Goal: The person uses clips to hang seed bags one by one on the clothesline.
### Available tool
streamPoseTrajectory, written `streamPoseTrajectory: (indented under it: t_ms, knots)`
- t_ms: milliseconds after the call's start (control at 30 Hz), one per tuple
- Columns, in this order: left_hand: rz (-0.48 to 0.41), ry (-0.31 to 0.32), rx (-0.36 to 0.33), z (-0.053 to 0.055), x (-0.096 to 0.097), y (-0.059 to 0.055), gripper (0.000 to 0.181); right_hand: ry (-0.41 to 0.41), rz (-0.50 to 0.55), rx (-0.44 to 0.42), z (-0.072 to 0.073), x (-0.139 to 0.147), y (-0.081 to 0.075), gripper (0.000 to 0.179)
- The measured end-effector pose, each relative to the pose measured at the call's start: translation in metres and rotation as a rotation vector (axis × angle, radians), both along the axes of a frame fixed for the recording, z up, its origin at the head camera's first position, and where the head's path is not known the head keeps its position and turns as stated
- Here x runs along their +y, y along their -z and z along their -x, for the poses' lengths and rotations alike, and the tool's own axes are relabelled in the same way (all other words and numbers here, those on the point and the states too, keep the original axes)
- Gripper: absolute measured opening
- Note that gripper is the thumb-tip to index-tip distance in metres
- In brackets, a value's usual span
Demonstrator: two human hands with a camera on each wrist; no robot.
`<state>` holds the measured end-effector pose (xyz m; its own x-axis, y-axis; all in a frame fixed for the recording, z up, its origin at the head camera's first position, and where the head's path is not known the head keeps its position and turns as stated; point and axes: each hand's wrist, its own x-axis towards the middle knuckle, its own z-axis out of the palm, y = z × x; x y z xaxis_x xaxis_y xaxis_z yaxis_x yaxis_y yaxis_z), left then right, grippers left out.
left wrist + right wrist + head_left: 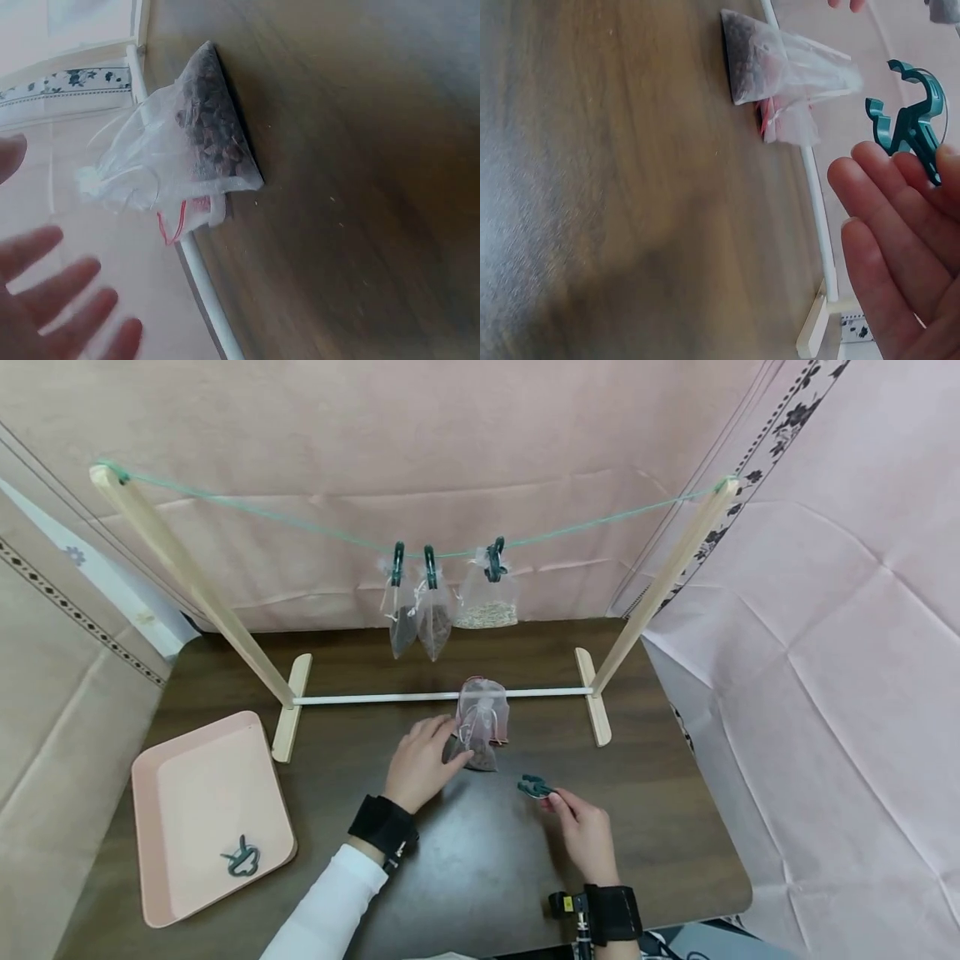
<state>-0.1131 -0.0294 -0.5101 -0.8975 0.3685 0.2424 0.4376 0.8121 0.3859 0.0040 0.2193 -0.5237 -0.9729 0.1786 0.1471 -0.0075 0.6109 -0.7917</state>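
A sheer white drawstring pouch [480, 710] with dark brown pieces [210, 127] inside leans at the rack's white crossbar. Behind it is a second pouch [791, 124] with a red cord, mostly hidden. My left hand [423, 764] is beside the pouches, fingers spread and apart from them in the left wrist view. With thumb and fingers, my right hand [588, 835] pinches a dark green clothespin [534, 787] by its handles, its jaws spread apart with nothing between them. That clothespin is held to the right of the pouches, above the table.
A green line [262, 513] runs between two wooden posts; green clothespins hold three filled pouches [487, 602] on it. The white crossbar [375, 699] joins the rack's feet. At left, a pink tray [161, 827] holds one more clothespin [242, 857].
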Motion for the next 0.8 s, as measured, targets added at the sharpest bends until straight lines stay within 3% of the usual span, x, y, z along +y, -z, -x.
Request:
streamPoseTrajectory:
  t_ms: [200, 467, 633, 800]
  knots:
    - [0.052, -0.022, -0.127, 0.014, 0.015, 0.005, 0.084, 0.02, -0.022, 0.005, -0.005, 0.003, -0.001, 0.017]
    - [0.092, -0.057, -0.155, 0.03, 0.022, 0.023, 0.078, 0.052, -0.058, -0.051, -0.009, 0.003, 0.002, 0.016]
    - [0.04, -0.055, -0.144, 0.035, 0.028, 0.03, 0.073, 0.07, -0.074, -0.074, -0.013, 0.007, 0.004, 0.017]
    - [-0.069, -0.043, -0.169, 0.035, 0.041, 0.029, 0.06, 0.09, -0.117, -0.077, -0.016, 0.011, 0.005, 0.015]
